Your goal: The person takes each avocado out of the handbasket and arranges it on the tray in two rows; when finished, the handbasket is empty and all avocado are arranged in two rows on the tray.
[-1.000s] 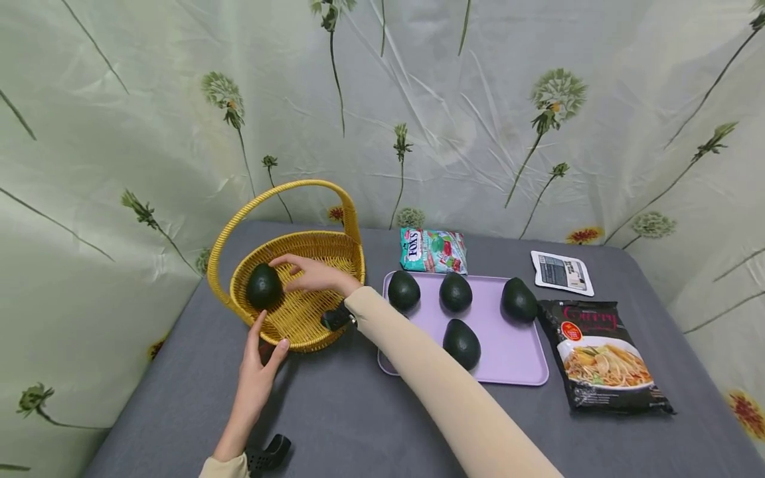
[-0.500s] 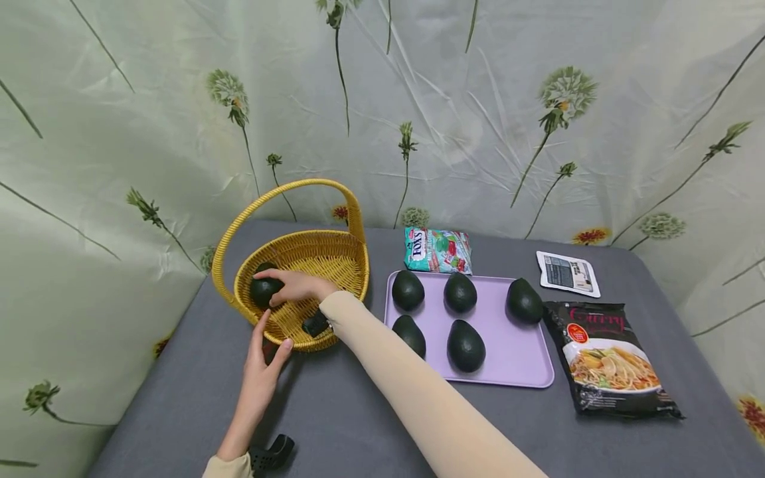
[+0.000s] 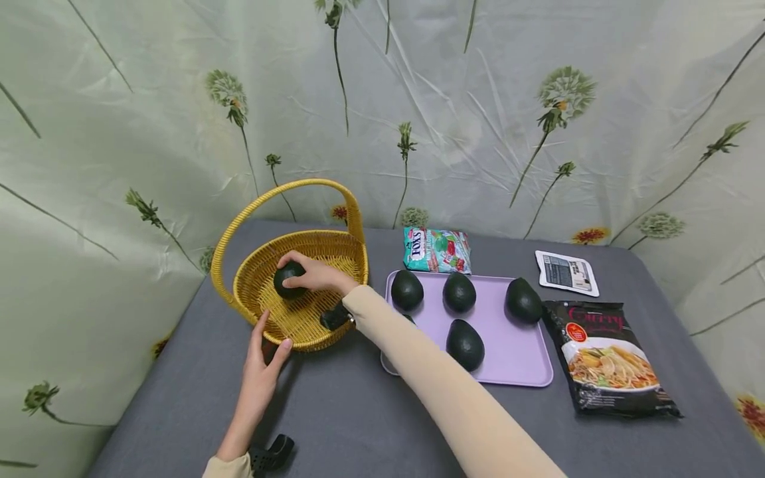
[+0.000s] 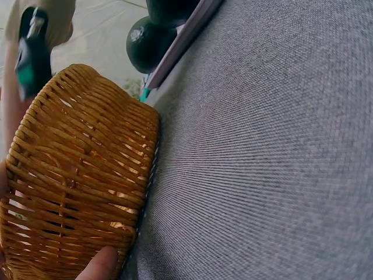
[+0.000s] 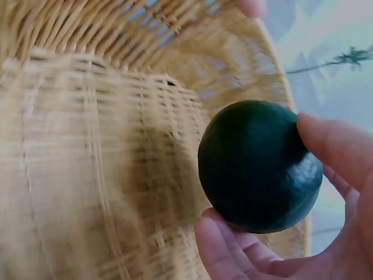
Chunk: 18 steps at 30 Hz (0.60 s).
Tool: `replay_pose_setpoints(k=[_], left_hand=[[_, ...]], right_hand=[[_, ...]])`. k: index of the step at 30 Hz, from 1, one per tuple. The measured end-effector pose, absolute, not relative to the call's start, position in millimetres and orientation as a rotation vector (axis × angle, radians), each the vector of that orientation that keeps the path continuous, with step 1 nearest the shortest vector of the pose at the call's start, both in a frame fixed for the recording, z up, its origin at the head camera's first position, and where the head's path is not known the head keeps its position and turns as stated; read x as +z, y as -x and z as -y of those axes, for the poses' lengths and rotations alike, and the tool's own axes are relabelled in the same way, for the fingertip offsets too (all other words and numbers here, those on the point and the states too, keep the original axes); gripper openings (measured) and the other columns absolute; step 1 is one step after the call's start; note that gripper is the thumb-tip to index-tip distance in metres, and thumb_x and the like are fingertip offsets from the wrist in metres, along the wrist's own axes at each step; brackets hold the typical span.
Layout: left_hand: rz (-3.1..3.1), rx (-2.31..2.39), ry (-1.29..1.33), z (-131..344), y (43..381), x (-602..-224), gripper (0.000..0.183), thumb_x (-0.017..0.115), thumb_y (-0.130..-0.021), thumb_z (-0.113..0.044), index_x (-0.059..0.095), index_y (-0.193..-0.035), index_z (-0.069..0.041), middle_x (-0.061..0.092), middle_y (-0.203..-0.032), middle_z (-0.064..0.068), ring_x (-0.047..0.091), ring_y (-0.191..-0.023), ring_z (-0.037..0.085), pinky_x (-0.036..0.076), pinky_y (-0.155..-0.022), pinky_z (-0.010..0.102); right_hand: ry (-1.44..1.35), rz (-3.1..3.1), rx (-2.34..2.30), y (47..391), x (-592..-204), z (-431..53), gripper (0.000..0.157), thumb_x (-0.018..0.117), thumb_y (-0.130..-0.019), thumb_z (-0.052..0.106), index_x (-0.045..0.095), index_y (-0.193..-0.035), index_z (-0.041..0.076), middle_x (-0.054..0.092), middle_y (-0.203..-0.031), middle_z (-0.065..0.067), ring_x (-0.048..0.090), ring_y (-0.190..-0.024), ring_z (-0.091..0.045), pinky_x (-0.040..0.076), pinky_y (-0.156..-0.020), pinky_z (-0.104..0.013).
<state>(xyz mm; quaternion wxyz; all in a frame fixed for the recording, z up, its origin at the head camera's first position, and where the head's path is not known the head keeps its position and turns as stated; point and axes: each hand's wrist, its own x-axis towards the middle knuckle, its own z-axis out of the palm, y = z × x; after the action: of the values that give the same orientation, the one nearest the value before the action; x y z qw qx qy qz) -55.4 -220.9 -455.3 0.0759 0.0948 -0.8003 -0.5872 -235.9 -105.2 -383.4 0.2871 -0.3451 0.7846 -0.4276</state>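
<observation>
My right hand (image 3: 317,273) holds a dark green avocado (image 3: 289,280) over the inside of a yellow wicker basket (image 3: 343,255). In the right wrist view, the thumb and fingers grip the avocado (image 5: 256,166) from its sides, with the woven bottom below it. My left hand (image 3: 259,372) is at the basket's near left rim, its fingers at the top edge. From the left wrist view, a thumb tip (image 4: 102,265) presses the outer wall of the basket (image 4: 81,169). Several more avocados lie on a lilac tray (image 3: 502,352) to the right; the right sleeve partly hides one.
Behind the tray lies a teal candy bag (image 3: 437,250). At the right are a black curry noodle pack (image 3: 606,358) and a white flat packet (image 3: 566,273). The basket's tall handle (image 3: 281,189) arches over it. A flowered curtain (image 3: 466,133) hangs behind the grey table (image 3: 346,418).
My right hand reached into the basket and took hold of the avocado at its left side, then raised it and moved it to the right. The left hand stayed at the rim.
</observation>
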Motion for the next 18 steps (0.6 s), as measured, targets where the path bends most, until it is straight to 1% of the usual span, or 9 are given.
replay_pose_setpoints(k=[3,5,7,8,11,13,15,16,18], left_hand=[[2.411,-1.745,-0.285,220.7,56.3,-455.7,0.071,0.054,-0.099,-0.023,0.01,-0.155,-0.02,0.009,-0.157,0.012,0.029,-0.134,0.042,0.029,-0.1,0.059],[2.415,-1.738,-0.279,220.5,56.1,-456.3,0.071,0.055,-0.099,-0.022,0.011,-0.155,-0.019,0.009,-0.157,0.012,0.029,-0.133,0.042,0.031,-0.099,0.059],[2.41,-1.736,-0.274,220.5,55.7,-456.7,0.071,0.055,-0.099,-0.021,0.011,-0.155,-0.019,0.01,-0.157,0.013,0.028,-0.133,0.043,0.031,-0.098,0.059],[2.407,-1.735,-0.273,220.4,55.5,-456.8,0.071,0.055,-0.099,-0.02,0.011,-0.155,-0.018,0.01,-0.156,0.014,0.029,-0.133,0.043,0.032,-0.098,0.058],[2.408,-1.734,-0.283,220.5,56.0,-456.2,0.072,0.055,-0.099,-0.02,0.01,-0.155,-0.018,0.01,-0.156,0.015,0.028,-0.133,0.043,0.031,-0.098,0.058],[2.414,-1.731,-0.292,220.2,56.7,-455.5,0.072,0.055,-0.099,-0.022,0.009,-0.155,-0.018,0.01,-0.156,0.015,0.027,-0.134,0.044,0.03,-0.099,0.059],[2.42,-1.734,-0.296,219.6,57.4,-455.0,0.073,0.055,-0.099,-0.023,0.009,-0.155,-0.019,0.008,-0.157,0.015,0.027,-0.134,0.044,0.029,-0.099,0.06],[2.42,-1.736,-0.294,219.4,57.5,-455.0,0.073,0.055,-0.099,-0.023,0.009,-0.155,-0.019,0.007,-0.157,0.014,0.026,-0.134,0.044,0.029,-0.1,0.06],[2.418,-1.738,-0.292,218.7,57.7,-455.3,0.072,0.055,-0.099,-0.022,0.009,-0.155,-0.019,0.007,-0.157,0.013,0.026,-0.134,0.043,0.028,-0.1,0.06]], right_hand=[[0.913,-2.049,-1.161,242.1,-377.2,82.6,0.037,0.054,-0.099,0.021,0.042,-0.134,0.016,0.044,-0.133,-0.011,0.052,-0.098,-0.025,0.047,-0.083,-0.048],[0.932,-2.021,-1.175,245.4,-373.9,66.1,0.038,0.052,-0.1,0.022,0.04,-0.135,0.017,0.042,-0.134,-0.01,0.052,-0.092,-0.024,0.046,-0.083,-0.05],[0.954,-1.996,-1.198,247.5,-371.1,49.3,0.038,0.051,-0.101,0.021,0.039,-0.137,0.017,0.04,-0.134,-0.009,0.051,-0.087,-0.024,0.046,-0.081,-0.051],[0.966,-1.988,-1.207,248.2,-369.9,40.7,0.039,0.051,-0.101,0.021,0.039,-0.137,0.018,0.041,-0.133,-0.008,0.05,-0.081,-0.025,0.046,-0.078,-0.049],[0.983,-1.987,-1.244,248.2,-365.5,13.9,0.042,0.051,-0.101,0.022,0.038,-0.141,0.02,0.047,-0.124,-0.008,0.05,-0.077,-0.034,0.046,-0.073,-0.045],[0.979,-1.998,-1.276,247.1,-362.5,-4.8,0.045,0.052,-0.1,0.022,0.038,-0.143,0.021,0.053,-0.115,-0.009,0.053,-0.083,-0.037,0.048,-0.073,-0.042],[0.952,-2.014,-1.314,244.8,-359.5,-24.3,0.046,0.053,-0.1,0.021,0.037,-0.144,0.022,0.055,-0.104,-0.012,0.054,-0.09,-0.039,0.048,-0.077,-0.044],[0.939,-2.026,-1.331,243.3,-358.1,-34.3,0.047,0.053,-0.099,0.021,0.038,-0.144,0.022,0.056,-0.103,-0.012,0.055,-0.093,-0.038,0.049,-0.079,-0.045],[0.908,-2.038,-1.378,240.2,-357.0,-55.1,0.047,0.054,-0.099,0.019,0.038,-0.143,0.021,0.053,-0.11,-0.012,0.054,-0.096,-0.034,0.048,-0.082,-0.048]])
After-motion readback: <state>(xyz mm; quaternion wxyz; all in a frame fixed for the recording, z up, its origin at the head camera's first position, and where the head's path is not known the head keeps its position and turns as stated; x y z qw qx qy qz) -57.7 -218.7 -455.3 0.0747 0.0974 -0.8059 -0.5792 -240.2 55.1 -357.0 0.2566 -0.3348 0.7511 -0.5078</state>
